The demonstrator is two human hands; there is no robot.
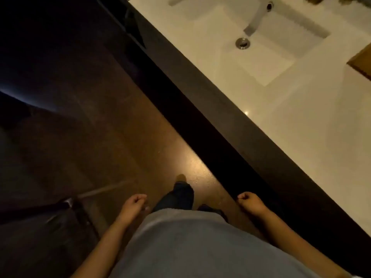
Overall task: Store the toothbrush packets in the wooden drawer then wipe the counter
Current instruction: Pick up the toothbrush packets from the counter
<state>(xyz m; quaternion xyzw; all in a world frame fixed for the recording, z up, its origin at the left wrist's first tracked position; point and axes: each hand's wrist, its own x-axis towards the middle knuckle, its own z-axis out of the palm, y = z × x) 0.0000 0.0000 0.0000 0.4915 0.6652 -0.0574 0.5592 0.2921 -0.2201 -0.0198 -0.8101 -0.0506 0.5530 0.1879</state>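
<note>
Glossy pale counter (301, 121); metal faucet (259, 17)

No legible text, labels, brand marks, numbers or signs in the head view. Surfaces checked: pale desk top (301, 127), sink basin (261, 63), faucet (258, 17), wooden item at right edge (361, 61), grey shirt (190, 247). All plain. View is dim and soft; small print, if any, cannot be resolved.
</note>
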